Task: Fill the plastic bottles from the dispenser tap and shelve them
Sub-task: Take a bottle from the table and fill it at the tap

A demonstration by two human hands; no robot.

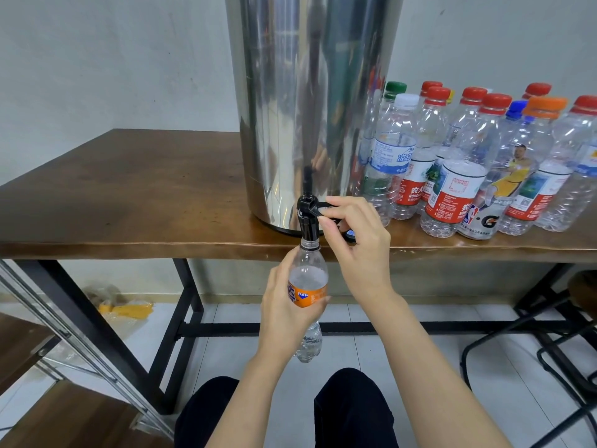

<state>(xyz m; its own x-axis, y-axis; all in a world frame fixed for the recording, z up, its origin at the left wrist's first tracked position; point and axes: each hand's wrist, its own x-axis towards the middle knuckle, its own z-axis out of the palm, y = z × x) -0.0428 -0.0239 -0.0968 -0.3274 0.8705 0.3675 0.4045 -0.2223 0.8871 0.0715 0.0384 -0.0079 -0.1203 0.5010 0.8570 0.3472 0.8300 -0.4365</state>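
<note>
A tall steel dispenser (307,92) stands on the wooden table (129,195), with its black tap (308,218) hanging over the front edge. My left hand (284,312) grips an uncapped Fanta bottle (308,279) with an orange label, its mouth right under the tap spout. Water fills the bottle up to about the label's top. My right hand (358,244) pinches the tap's black lever between thumb and fingers.
Several capped empty plastic bottles (468,169) crowd the table to the right of the dispenser. A shelf unit with wooden boards (48,383) stands at the lower left. A black stool frame (549,350) is at the lower right. My knees (290,412) are below.
</note>
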